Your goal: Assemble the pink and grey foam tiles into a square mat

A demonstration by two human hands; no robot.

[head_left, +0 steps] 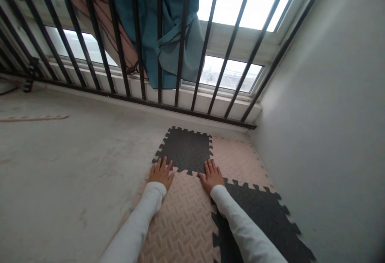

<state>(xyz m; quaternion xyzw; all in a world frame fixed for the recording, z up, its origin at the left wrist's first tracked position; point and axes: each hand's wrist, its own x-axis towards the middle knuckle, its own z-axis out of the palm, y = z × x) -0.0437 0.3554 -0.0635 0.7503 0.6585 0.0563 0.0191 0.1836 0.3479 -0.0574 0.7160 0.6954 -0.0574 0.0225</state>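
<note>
Interlocking foam tiles lie on the floor in a checker pattern. My left hand [161, 173] rests flat, fingers spread, at the near left corner of the far dark tile [188, 148], over its seam with the near beige tile [183, 219]. At that dark tile's near right corner lies my right hand [211, 174], palm down and fingers apart, where several tiles meet. A second beige tile [236, 158] adjoins the dark one on the right. Nearer the wall is another dark tile [264, 215], partly behind my right sleeve. Neither hand holds anything.
Dark metal railing [180, 110] runs along the far side, with blue-green cloth [153, 26] and pinkish-brown cloth [105, 34] hanging behind it. A white wall [325, 114] bounds the right. On the grey floor [69, 174] at left lies a thin beige strip [36, 118].
</note>
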